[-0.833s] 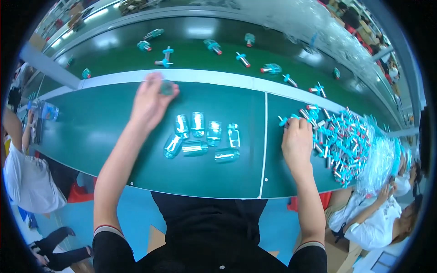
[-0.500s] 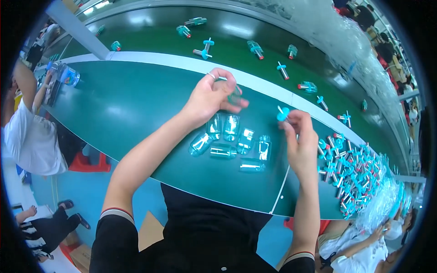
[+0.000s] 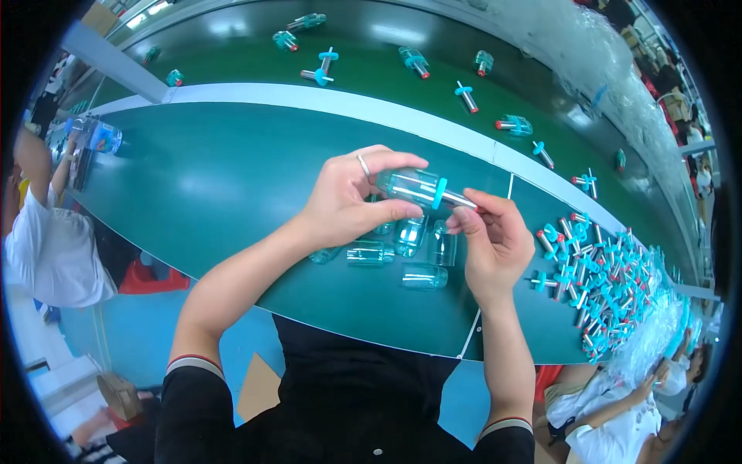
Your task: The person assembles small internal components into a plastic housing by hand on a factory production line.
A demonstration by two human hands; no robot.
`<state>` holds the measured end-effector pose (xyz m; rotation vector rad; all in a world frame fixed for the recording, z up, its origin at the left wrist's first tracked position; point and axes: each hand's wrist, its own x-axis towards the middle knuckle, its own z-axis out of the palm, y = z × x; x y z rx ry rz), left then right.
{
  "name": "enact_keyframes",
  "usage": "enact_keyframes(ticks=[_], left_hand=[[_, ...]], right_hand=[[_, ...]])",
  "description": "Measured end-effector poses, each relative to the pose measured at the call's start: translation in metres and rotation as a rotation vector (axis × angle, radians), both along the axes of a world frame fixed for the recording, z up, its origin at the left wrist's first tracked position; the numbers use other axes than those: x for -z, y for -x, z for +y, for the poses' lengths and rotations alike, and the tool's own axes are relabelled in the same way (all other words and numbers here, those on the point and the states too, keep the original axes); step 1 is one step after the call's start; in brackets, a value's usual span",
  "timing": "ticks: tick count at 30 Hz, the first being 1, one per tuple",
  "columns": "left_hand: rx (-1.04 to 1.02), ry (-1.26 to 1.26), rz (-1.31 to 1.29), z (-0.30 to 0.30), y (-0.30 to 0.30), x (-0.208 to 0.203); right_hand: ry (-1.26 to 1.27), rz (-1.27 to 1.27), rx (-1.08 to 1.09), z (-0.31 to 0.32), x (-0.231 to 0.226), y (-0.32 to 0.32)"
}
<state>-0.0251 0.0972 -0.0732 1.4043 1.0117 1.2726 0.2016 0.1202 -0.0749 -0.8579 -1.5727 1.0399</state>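
A clear greenish plastic bottle (image 3: 405,185), lying sideways in the air, is held by my left hand (image 3: 344,193) between thumb and fingers. My right hand (image 3: 495,243) pinches a silver tube (image 3: 457,200) by its end. The tube's turquoise collar (image 3: 440,193) sits against the right end of the bottle; how far the piece reaches inside is hard to make out. Below my hands, several similar clear bottles (image 3: 369,253) lie on the green table (image 3: 224,185), some partly hidden by my left hand.
To the right is a heap of silver tubes (image 3: 583,271) with turquoise collars and red tips, beside clear plastic film (image 3: 645,332). Beyond a white ledge (image 3: 309,94), a dark green belt (image 3: 363,50) carries scattered pieces. A water bottle (image 3: 104,138) stands far left, near another person.
My hands have come together: the left lowered with its bottle, the right moved left with the tube. Collar and bottle, apart before, now meet. The view has shifted slightly.
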Motion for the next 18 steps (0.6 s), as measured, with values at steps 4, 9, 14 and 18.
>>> enact_keyframes(ticks=[4, 9, 14, 18], left_hand=[[-0.156, -0.366, 0.420, 0.002, -0.003, -0.003], [-0.146, -0.338, 0.459, -0.002, -0.004, -0.005], [-0.109, -0.263, 0.379, -0.004, -0.003, 0.003], [-0.109, -0.312, 0.398, -0.008, -0.004, 0.004]], right_hand=[[0.102, 0.033, -0.088, 0.001, -0.002, -0.008], [0.095, -0.015, -0.090, 0.004, 0.001, -0.009], [0.119, 0.046, -0.097, 0.000, 0.001, -0.006], [0.081, -0.055, -0.084, -0.005, -0.001, -0.003]])
